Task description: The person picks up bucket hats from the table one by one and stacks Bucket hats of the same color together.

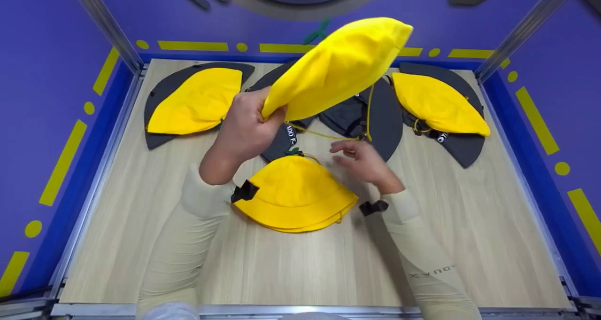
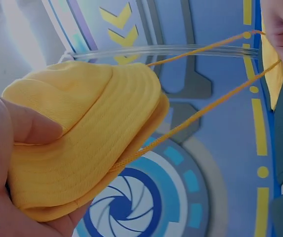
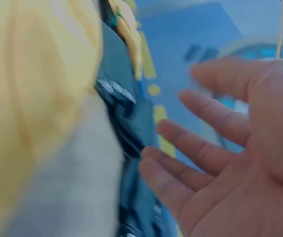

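My left hand (image 1: 249, 125) grips a folded yellow bucket hat (image 1: 338, 71) by one end of its brim, raised above the table. The thumb lies across the brim in the left wrist view. A thin yellow cord (image 2: 195, 118) runs from the hat, stretched toward my right hand (image 1: 364, 162). In the right wrist view that hand's fingers (image 3: 195, 148) are spread and relaxed, palm showing, and the cord passes down behind the thumb. Below the hands, another folded yellow bucket hat (image 1: 296, 193) lies on the table with a green leaf-like piece at its top.
Folded hats with yellow and dark sides lie at the back left (image 1: 197, 104) and back right (image 1: 441, 104). Dark hats (image 1: 387, 118) with cords and white-lettered labels lie between them, partly hidden by the raised hat. Blue-purple walls enclose the wooden table (image 1: 281, 273) with its metal frame.
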Tool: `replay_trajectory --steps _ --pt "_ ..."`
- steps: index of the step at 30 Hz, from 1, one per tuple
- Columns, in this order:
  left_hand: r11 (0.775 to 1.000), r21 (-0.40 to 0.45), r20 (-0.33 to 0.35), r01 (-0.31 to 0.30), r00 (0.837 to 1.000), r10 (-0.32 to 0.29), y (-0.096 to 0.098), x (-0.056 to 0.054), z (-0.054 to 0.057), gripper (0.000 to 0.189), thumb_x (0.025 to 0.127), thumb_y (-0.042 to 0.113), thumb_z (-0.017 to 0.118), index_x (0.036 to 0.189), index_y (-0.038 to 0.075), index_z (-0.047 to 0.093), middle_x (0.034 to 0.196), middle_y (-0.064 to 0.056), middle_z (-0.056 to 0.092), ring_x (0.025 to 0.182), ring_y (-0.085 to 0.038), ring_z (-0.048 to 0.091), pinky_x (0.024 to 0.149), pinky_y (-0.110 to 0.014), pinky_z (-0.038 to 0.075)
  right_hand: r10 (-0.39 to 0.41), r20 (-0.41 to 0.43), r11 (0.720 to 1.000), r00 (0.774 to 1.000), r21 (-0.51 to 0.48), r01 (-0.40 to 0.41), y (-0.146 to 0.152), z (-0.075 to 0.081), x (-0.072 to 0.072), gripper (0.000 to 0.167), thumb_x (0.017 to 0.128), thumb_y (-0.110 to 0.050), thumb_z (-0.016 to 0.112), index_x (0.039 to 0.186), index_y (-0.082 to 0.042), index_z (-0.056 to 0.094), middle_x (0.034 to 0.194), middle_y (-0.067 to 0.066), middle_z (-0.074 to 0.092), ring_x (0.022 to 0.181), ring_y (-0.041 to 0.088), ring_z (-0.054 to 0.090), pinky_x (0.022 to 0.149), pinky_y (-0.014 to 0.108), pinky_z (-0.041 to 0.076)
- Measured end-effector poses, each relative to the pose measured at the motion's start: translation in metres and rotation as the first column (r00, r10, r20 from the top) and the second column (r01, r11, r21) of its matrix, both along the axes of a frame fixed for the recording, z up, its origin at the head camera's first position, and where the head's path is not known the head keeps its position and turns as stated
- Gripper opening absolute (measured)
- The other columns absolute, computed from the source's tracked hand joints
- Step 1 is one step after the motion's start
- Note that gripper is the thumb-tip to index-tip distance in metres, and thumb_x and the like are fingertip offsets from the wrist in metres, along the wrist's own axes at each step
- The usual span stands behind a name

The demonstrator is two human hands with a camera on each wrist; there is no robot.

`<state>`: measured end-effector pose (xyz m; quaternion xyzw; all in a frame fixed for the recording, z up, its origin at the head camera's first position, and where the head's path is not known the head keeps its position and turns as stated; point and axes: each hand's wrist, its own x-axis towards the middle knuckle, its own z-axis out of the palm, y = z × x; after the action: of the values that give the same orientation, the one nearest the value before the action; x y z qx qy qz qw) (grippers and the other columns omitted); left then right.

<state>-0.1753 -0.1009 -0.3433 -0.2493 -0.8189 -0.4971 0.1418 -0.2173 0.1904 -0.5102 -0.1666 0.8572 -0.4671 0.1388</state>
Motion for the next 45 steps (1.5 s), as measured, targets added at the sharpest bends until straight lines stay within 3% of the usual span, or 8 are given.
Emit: replay_trajectory --steps 7,12,14,18,21,28,35,45 --pt "0.998 -0.055 -0.017 0.021 1.0 -0.022 -0.007 0.013 0.017 0.011 0.097 0.006 0.061 0.101 0.002 0.071 0.078 -0.008 0.066 0.069 -0.015 0.057 0.066 -0.028 0.047 -0.07 0.032 0.997 0.997 0.032 0.069 0.04 0.028 -0.021 0.025 0.104 -0.013 0.06 0.127 -0.013 0.069 0.13 0.01 0.068 0.119 0.025 0.066 0.104 0.046 0.053" --pt "0.992 -0.097 0.004 0.079 0.997 -0.079 -0.016 0.017 0.021 0.012 0.097 0.006 0.062 0.101 0.003 0.072 0.085 -0.007 0.072 0.071 -0.014 0.06 0.068 -0.028 0.049 -0.115 0.023 0.936 0.993 -0.332 0.116 0.059 0.057 -0.032 0.046 0.099 0.004 0.057 0.143 -0.011 0.056 0.146 0.008 0.058 0.135 0.023 0.055 0.114 0.036 0.046" --pt "0.987 -0.116 0.027 0.111 0.994 -0.109 -0.019 0.018 0.021 0.012 0.097 0.005 0.061 0.102 0.003 0.072 0.086 -0.007 0.072 0.071 -0.014 0.059 0.067 -0.029 0.048 -0.026 0.039 0.786 0.999 -0.616 0.045 0.062 0.072 -0.032 0.06 0.094 0.013 0.057 0.15 -0.007 0.046 0.153 0.01 0.051 0.141 0.024 0.049 0.118 0.033 0.042" --pt "0.975 -0.142 0.081 0.171 0.984 -0.161 -0.022 0.019 0.017 0.011 0.098 0.006 0.061 0.101 0.004 0.071 0.086 -0.006 0.072 0.071 -0.015 0.058 0.066 -0.03 0.048 0.274 0.008 0.342 0.962 -0.935 -0.09 0.061 0.103 -0.025 0.089 0.082 0.014 0.074 0.157 -0.003 0.03 0.149 0.018 0.051 0.136 0.029 0.052 0.119 0.037 0.041" --pt "0.968 -0.148 0.123 0.204 0.975 -0.187 -0.023 0.02 0.015 0.011 0.098 0.007 0.062 0.104 0.005 0.071 0.09 -0.005 0.074 0.074 -0.015 0.06 0.069 -0.031 0.05 0.381 -0.028 0.239 0.924 -0.963 -0.128 0.055 0.122 -0.017 0.095 0.076 0.004 0.087 0.156 -0.001 0.035 0.136 0.02 0.059 0.122 0.031 0.06 0.111 0.039 0.049" --pt "0.959 -0.142 0.18 0.245 0.959 -0.218 -0.035 0.019 0.015 0.017 0.101 0.011 0.063 0.115 0.005 0.07 0.104 -0.006 0.075 0.083 -0.016 0.063 0.075 -0.031 0.053 0.191 -0.064 0.489 0.98 -0.859 -0.151 0.048 0.144 -0.003 0.039 0.085 0.006 0.078 0.122 0.015 0.066 0.111 0.02 0.073 0.097 0.027 0.068 0.092 0.035 0.06" --pt "0.986 -0.127 0.196 0.11 0.977 -0.083 -0.052 0.015 0.003 0.027 0.098 0.023 0.07 0.121 0.009 0.071 0.112 -0.002 0.076 0.089 -0.013 0.067 0.08 -0.024 0.056 0.044 -0.12 0.532 0.992 -0.837 -0.125 0.039 0.132 -0.002 0.022 0.09 0.014 0.067 0.111 0.017 0.07 0.105 0.02 0.076 0.091 0.024 0.069 0.091 0.034 0.06" --pt "0.99 -0.023 0.272 -0.137 0.952 0.138 -0.068 0.011 -0.073 0.033 0.095 0.027 0.074 0.123 0.011 0.072 0.106 -0.006 0.074 0.083 -0.018 0.063 0.074 -0.019 0.054 -0.15 -0.214 0.864 0.965 -0.504 0.023 0.024 0.064 0.007 0.026 0.089 -0.004 0.078 0.115 -0.001 0.074 0.104 0.014 0.076 0.081 0.023 0.07 0.074 0.028 0.062"
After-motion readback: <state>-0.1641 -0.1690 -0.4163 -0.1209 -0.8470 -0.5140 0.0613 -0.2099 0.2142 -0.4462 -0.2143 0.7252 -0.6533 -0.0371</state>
